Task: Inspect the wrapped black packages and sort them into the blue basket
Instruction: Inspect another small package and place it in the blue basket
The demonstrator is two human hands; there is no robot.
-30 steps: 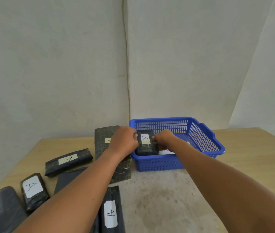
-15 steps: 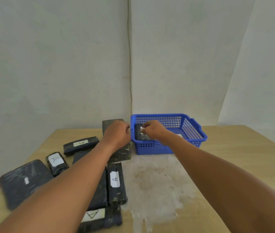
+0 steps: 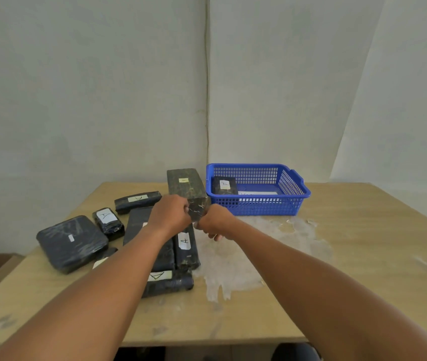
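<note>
Both hands are closing on the near end of a long dark package [image 3: 187,192] that is lying on the wooden table [image 3: 350,246] just left of the blue basket [image 3: 256,204]. The left hand [image 3: 170,216] is curling its fingers around the near left corner of this long package, while the right hand [image 3: 213,224] is pressing against its near right corner with the fingers folded under; between them the package's scuffed end face is showing. The rest of the package is stretching away from the grip toward the wall, a small yellow label on its top. Beyond the right hand and to its right, a small wrapped package [image 3: 224,185] marked with a white label is sitting inside the basket, against its left wall, beside a white paper slip on the basket floor. Directly beneath and nearer than the hands, a narrow labelled package [image 3: 186,247] is lying on the table, with another labelled package [image 3: 166,281] crossing its near end. Left of the grip, a slim package [image 3: 137,201], a stubby package [image 3: 108,223] and a large flat package [image 3: 71,242] are spreading out, well apart from the basket. A pale worn patch [image 3: 233,259] is showing on the tabletop below the right wrist.
</note>
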